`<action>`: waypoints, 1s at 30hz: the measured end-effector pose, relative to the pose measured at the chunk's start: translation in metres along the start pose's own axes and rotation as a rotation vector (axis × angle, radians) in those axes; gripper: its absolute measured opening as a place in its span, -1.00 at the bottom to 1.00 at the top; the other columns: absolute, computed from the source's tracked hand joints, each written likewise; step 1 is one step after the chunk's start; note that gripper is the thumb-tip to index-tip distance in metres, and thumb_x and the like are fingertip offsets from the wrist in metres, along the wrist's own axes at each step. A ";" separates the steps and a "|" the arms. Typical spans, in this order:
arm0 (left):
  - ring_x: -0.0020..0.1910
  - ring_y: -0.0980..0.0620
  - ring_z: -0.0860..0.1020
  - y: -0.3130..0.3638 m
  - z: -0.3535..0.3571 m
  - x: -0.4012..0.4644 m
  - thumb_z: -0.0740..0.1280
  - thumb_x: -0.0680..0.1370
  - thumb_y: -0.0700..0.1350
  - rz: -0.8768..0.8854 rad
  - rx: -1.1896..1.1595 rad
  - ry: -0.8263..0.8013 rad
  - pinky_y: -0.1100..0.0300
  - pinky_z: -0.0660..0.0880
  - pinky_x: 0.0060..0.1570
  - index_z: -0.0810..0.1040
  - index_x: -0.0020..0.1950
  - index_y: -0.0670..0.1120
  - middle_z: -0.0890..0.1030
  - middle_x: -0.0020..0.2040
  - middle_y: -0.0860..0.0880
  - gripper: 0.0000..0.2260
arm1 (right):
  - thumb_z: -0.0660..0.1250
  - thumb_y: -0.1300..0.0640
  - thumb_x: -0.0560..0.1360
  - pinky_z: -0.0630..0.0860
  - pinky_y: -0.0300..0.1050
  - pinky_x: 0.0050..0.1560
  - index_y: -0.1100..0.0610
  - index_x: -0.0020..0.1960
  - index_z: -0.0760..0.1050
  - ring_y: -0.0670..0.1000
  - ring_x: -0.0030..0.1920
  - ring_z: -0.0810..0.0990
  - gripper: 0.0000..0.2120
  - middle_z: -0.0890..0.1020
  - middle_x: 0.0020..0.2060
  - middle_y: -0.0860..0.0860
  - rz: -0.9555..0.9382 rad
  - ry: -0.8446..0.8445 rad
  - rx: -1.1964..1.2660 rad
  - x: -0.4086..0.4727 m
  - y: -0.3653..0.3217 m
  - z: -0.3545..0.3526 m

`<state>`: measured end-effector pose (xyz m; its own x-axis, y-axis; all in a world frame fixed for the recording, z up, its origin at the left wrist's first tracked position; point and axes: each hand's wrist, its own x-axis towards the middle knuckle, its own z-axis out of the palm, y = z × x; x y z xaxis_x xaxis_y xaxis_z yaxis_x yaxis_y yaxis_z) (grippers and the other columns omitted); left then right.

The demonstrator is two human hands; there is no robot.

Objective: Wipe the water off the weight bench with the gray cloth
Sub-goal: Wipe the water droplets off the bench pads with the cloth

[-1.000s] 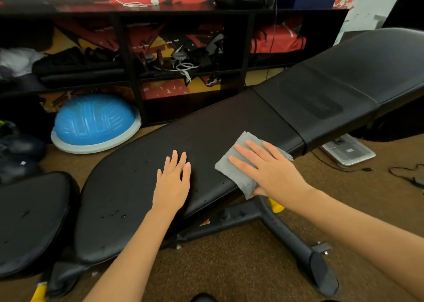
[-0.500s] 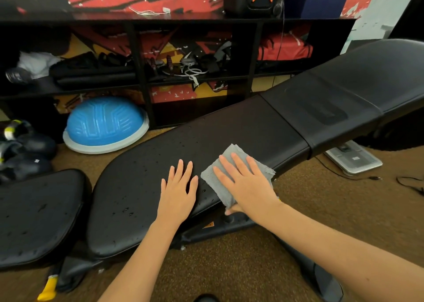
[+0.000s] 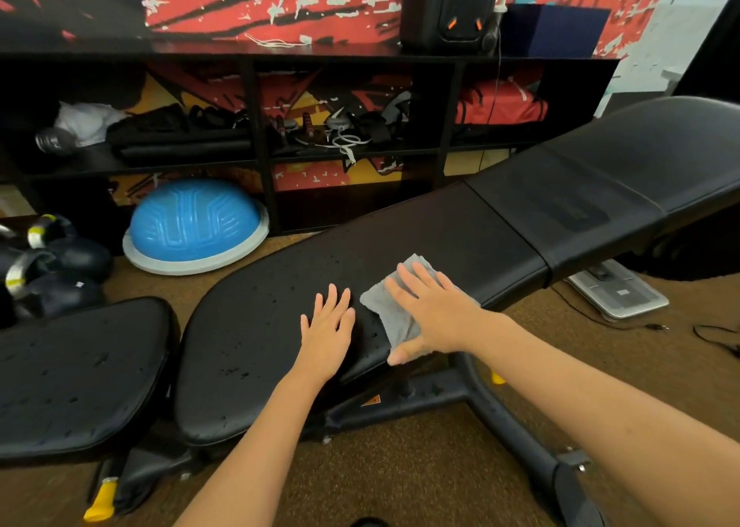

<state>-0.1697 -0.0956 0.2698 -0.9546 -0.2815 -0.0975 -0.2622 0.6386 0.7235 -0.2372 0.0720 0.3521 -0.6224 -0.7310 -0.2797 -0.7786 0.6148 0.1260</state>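
A right hand (image 3: 434, 316) presses the gray cloth (image 3: 394, 312) flat, fingers spread, on the wet weight bench (image 3: 420, 230); the left hand (image 3: 328, 332) rests open beside it.

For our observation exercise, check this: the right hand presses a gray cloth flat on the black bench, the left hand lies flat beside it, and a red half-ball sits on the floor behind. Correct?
One detail is wrong: the half-ball is blue, not red, as the head view shows. The right hand does press the gray cloth on the bench, with the left hand flat beside it.
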 end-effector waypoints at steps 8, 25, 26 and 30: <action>0.49 0.15 -0.25 0.054 0.008 -0.004 -0.05 0.65 0.05 0.214 -0.079 0.017 0.07 -0.30 0.43 -0.07 0.53 0.11 -0.16 0.54 0.14 -0.56 | 0.06 -0.28 0.54 -0.15 0.12 0.47 0.06 0.55 -0.16 0.08 0.52 -0.25 -0.24 -0.19 0.54 0.01 0.147 -0.036 0.113 -0.002 0.058 -0.023; 0.44 0.18 -0.34 0.072 0.035 0.026 -0.45 0.30 0.27 0.237 0.236 0.057 0.13 -0.33 0.40 -0.14 0.53 0.10 -0.24 0.51 0.19 -0.21 | -0.19 -0.14 0.63 -0.19 0.10 0.47 -0.14 0.53 -0.22 0.04 0.52 -0.23 -0.50 -0.18 0.53 -0.12 0.239 0.105 -0.042 0.013 0.104 -0.006; 0.43 0.19 -0.34 0.071 0.033 0.032 -0.44 0.32 0.27 0.228 0.233 0.058 0.12 -0.33 0.40 -0.14 0.53 0.10 -0.23 0.51 0.18 -0.22 | -0.19 -0.14 0.63 -0.20 0.10 0.47 -0.14 0.53 -0.21 0.04 0.52 -0.24 -0.50 -0.18 0.53 -0.12 0.242 0.103 -0.040 0.013 0.104 -0.006; 0.51 0.09 -0.26 0.059 0.024 0.059 -0.16 0.63 0.11 0.142 0.252 0.062 0.04 -0.25 0.46 -0.11 0.54 0.06 -0.19 0.54 0.12 -0.52 | -0.20 -0.15 0.62 -0.18 0.09 0.47 -0.13 0.53 -0.20 0.04 0.52 -0.23 -0.50 -0.18 0.53 -0.12 0.250 0.105 -0.047 0.013 0.101 -0.006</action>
<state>-0.2445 -0.0569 0.2902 -0.9759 -0.2143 0.0402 -0.1603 0.8301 0.5341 -0.3247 0.1224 0.3670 -0.7990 -0.5862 -0.1341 -0.6007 0.7675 0.2239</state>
